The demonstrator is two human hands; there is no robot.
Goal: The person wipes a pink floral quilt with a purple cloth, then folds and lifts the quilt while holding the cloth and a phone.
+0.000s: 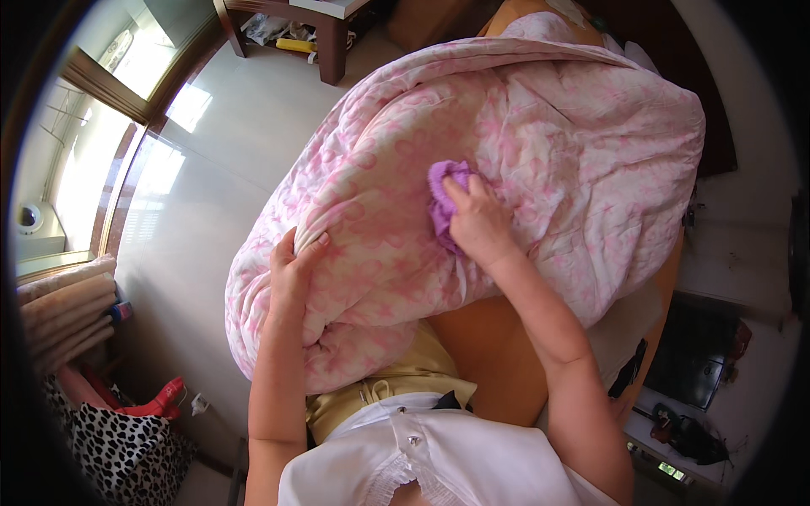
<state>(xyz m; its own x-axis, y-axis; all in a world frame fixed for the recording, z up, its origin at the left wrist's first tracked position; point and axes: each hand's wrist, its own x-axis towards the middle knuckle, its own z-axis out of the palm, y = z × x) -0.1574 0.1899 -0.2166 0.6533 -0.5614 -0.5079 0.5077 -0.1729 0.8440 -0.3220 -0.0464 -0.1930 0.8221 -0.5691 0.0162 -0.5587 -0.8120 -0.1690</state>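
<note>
A thick quilt (582, 164), white with pink flowers, lies bunched before me and reaches over my lap. My left hand (297, 262) grips a fold at its left side, with the thumb on top of the fabric. In my right hand (478, 218) is a crumpled purple cloth (448, 183), pressed against the middle of the quilt. Part of the cloth is hidden under my fingers. Beneath the quilt shows an orange-brown surface (493, 348), possibly a sofa or bed.
Pale floor tiles (209, 171) lie to the left, beside a sliding glass door (142, 120). A dark wooden table (332, 47) stands at the top. Rolled fabric (69, 310) and a black-and-white spotted bag (120, 449) are at lower left. A dark television (686, 354) stands at right.
</note>
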